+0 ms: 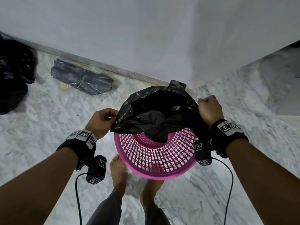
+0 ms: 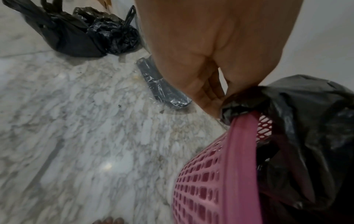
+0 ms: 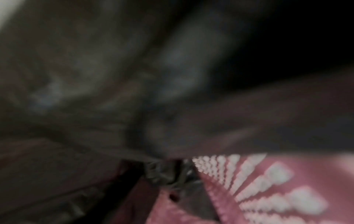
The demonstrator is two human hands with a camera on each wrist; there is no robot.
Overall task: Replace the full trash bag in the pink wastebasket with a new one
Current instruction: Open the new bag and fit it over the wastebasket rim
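A pink mesh wastebasket [image 1: 155,159] stands on the marble floor in front of my bare feet. A black trash bag [image 1: 155,111] hangs open over its far half, its bottom drooping inside. My left hand [image 1: 102,120] pinches the bag's left edge beside the rim; in the left wrist view the left hand [image 2: 210,60] holds the black bag [image 2: 306,128] at the pink rim [image 2: 241,151]. My right hand [image 1: 209,108] is a fist gripping the bag's right edge. The right wrist view is dark and blurred, showing black plastic [image 3: 168,174] and pink mesh [image 3: 268,189].
A tied full black bag [image 1: 13,75] sits at the far left by the wall, seen also as the tied bag [image 2: 76,33]. A wrapped pack of grey bags [image 1: 81,77] lies along the skirting. White walls form a corner just behind the basket.
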